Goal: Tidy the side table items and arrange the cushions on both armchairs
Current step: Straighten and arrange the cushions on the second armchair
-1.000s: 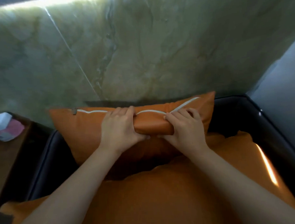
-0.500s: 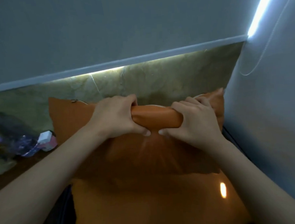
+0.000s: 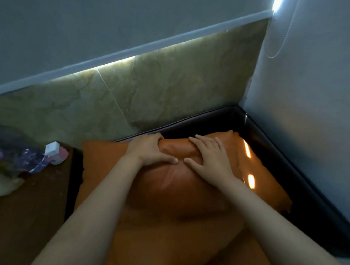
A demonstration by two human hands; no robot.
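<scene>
An orange cushion point(image 3: 103, 155) leans against the back of a dark armchair point(image 3: 275, 152). My left hand point(image 3: 151, 151) grips the cushion's top edge, fingers curled over it and thumb in front. My right hand point(image 3: 209, 157) lies flatter on the same top edge, fingers spread and pressing into the fabric. The two thumbs nearly touch at the middle. Below the cushion, the orange seat pad point(image 3: 175, 248) fills the seat between my forearms.
A dark wooden side table point(image 3: 33, 208) stands left of the chair, holding a white box point(image 3: 52, 149), a purple patterned wrapper point(image 3: 31, 160) and pale cloth point(image 3: 4, 184). A marble wall panel point(image 3: 148, 89) runs behind; a grey wall point(image 3: 309, 106) closes the right side.
The cushion has come down from raised height onto the chair back. My right hand has loosened from a grip to a flat press. The view has tilted downward again.
</scene>
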